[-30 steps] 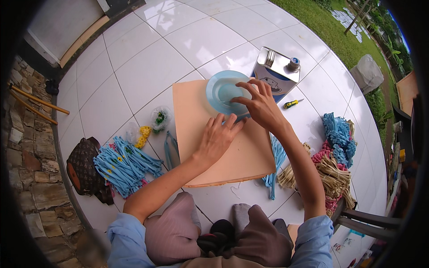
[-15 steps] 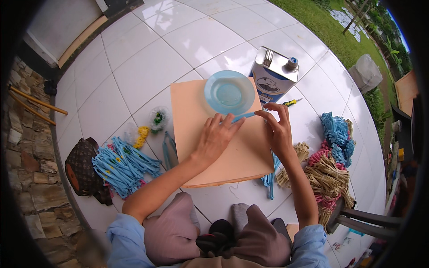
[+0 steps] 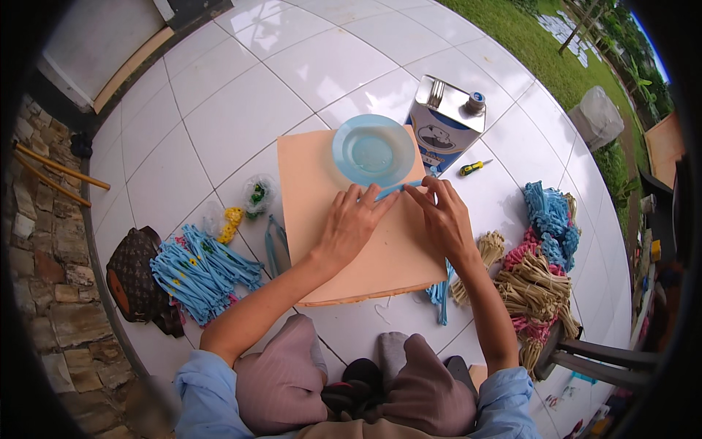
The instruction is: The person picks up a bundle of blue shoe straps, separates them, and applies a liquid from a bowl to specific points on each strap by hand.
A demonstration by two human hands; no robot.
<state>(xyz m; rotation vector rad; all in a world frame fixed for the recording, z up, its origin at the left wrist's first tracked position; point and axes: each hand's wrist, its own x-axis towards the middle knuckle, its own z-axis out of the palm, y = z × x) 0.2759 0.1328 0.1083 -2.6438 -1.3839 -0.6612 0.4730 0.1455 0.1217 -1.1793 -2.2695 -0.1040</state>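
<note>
My L grip (image 3: 352, 225) and R grip (image 3: 444, 219) both pinch a thin blue strip (image 3: 390, 191), close tog, over the tan board (image 3: 387, 252) & just on my side of the blue plate (image 3: 341, 157). Metal can (image 3: 441, 139) w/ blue label stands nr the board's far R corner, screwdriver (image 3: 473, 169) on the tiled floor (image 3: 238, 84) just R of it

A brown patterned bag (image 3: 134, 276) lies on the white tiled floor (image 3: 234, 91), left side, just beside the stonework (image 3: 73, 322). A yellow-handled screwdriver (image 3: 472, 169) lies at right. Farther right, a whitish sack (image 3: 598, 118) stands near the lawn (image 3: 493, 40).
</note>
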